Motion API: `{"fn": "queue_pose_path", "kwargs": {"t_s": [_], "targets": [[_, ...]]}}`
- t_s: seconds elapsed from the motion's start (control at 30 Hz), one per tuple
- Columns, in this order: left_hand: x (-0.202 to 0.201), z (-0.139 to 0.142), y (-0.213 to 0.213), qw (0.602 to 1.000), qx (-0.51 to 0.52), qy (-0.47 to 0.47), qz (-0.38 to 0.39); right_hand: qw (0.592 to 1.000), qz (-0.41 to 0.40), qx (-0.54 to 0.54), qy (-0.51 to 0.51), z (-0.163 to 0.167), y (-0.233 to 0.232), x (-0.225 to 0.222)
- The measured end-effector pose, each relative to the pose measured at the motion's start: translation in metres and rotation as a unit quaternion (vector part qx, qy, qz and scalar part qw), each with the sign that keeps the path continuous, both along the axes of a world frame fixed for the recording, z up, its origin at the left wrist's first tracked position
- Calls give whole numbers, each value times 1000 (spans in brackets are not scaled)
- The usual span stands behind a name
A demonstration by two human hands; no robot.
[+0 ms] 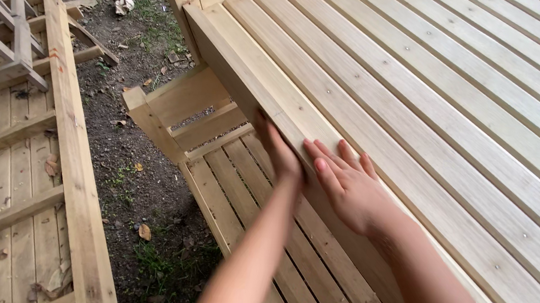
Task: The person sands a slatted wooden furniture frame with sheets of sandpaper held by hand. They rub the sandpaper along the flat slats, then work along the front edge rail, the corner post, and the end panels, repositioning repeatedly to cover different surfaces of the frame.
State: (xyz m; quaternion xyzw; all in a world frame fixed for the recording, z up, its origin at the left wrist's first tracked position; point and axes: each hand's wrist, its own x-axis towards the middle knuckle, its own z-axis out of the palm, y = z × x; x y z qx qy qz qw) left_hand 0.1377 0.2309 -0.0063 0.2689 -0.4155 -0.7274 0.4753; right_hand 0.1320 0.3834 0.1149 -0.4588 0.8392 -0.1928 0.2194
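Two bare hands are seen near the middle of the frame, both laid against the edge board (251, 76) of a large pale wooden slatted panel (462, 105) that fills the right and upper right. The left hand (278, 149) is pressed flat against the side face of that board, fingers extended upward and held together, nothing clasped in it. The right hand (347, 183) is laid just beside it, slightly right of centre, its fingers spread lightly over the top corner of the same board — open, gripping nothing. The two hands are close, almost touching, though contact between them cannot be told because of blur.

The edge board runs diagonally from the upper centre down toward the lower right. Below it, a lower slatted section (261, 237) is seen at the bottom centre, joined by a short post (146, 118) and crosspieces left of centre.

Bare dirt ground (127, 176) with grass patches and dry leaves lies between — at the far left, a second weathered pallet-like frame (12, 184) rests on the ground, a long plank (75, 158) lying diagonally along it. A crumpled white scrap (123, 2) lies at the upper left.
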Motion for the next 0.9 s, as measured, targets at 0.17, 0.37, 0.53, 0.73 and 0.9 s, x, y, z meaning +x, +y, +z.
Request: {"fn": "queue_pose_path", "kwargs": {"t_s": [0.17,0.37,0.53,0.73,0.9], "targets": [[10,27,11,995,-94,-13,24,1000,0,-5,-10,-13,31,2],[49,6,195,940,-235,-248,13,997,-26,-25,-72,-20,65,2],[16,15,75,989,-136,-58,3,996,-22,-42,-73,-25,106,8],[40,44,125,989,-125,-82,-6,989,-82,-109,-60,-40,108,10],[66,22,244,970,-143,-183,-67,969,-170,-156,-87,-25,118,20]]}}
